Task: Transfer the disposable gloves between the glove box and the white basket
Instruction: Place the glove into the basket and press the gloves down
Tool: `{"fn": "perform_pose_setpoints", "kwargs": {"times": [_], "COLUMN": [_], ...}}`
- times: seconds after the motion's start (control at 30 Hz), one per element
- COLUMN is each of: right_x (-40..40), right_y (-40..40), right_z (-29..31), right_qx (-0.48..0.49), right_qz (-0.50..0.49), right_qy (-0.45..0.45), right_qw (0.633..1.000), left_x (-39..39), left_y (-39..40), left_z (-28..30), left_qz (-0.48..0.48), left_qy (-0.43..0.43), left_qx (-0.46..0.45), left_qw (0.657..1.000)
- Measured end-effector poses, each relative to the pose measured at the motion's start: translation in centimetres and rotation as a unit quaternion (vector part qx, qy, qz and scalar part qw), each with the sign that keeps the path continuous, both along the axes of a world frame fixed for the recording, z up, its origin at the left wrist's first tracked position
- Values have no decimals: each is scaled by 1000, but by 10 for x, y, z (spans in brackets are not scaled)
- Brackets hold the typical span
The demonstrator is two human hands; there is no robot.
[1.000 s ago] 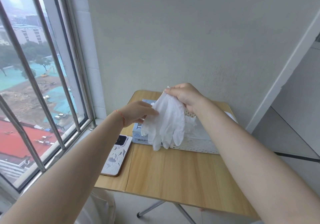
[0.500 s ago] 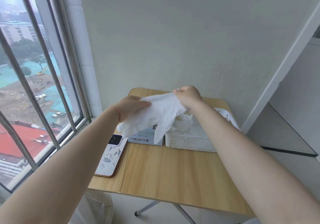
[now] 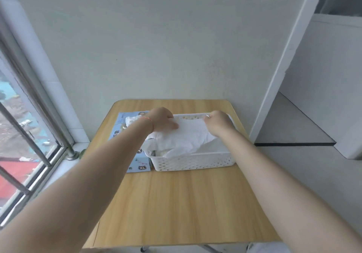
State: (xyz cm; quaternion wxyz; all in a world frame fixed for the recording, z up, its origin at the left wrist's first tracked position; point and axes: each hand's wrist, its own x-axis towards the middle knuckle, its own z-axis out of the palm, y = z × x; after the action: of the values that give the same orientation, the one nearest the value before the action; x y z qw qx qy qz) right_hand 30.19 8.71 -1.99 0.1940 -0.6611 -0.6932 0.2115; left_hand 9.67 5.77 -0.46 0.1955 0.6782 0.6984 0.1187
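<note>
head view: "xl" on glove box (image 3: 137, 160)

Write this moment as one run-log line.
left hand: holds glove | right hand: holds glove | glove: spread over white basket | glove box: left of basket

A light wooden worktop (image 3: 176, 203) with rounded far corners stands against a plain pale grey-white wall (image 3: 166, 37). On the left, a window (image 3: 23, 135) with metal bars lets in daylight above a white tiled sill (image 3: 78, 148). On the right, a white door frame (image 3: 284, 56) opens onto grey floor (image 3: 290, 127).
</note>
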Motion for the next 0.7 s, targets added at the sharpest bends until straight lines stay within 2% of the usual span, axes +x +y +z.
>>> {"fn": "perform_pose_setpoints", "kwargs": {"times": [0.23, 0.3, 0.4, 0.47, 0.5, 0.57, 0.63, 0.7], "right_x": [17, 15, 13, 12, 12, 11, 11, 12], "right_y": [0, 0, -1, -2, -2, -4, -5, -5], "right_z": [-15, -18, -22, -21, -20, -17, -13, -11], "right_qx": [12, 18, 45, 56, 61, 77, 99, 110], "right_qz": [5, 19, 34, 42, 45, 50, 52, 47], "right_qy": [-174, -215, -261, -286, -293, -304, -316, -327], "right_qw": [985, 976, 964, 956, 953, 948, 942, 937], "left_x": [27, 30, 35, 43, 48, 54, 53, 46], "left_y": [14, 11, 7, -1, -6, -12, -15, -12], "left_z": [-20, -24, -25, -19, -16, -15, -21, -29], "left_qz": [-11, -11, -50, -69, -77, -89, -96, -92], "left_qy": [74, 108, 215, 226, 202, 178, 201, 192], "left_qx": [26, 64, 152, 179, 155, 45, -56, -101], "left_qw": [997, 992, 963, 955, 964, 979, 973, 972]}}
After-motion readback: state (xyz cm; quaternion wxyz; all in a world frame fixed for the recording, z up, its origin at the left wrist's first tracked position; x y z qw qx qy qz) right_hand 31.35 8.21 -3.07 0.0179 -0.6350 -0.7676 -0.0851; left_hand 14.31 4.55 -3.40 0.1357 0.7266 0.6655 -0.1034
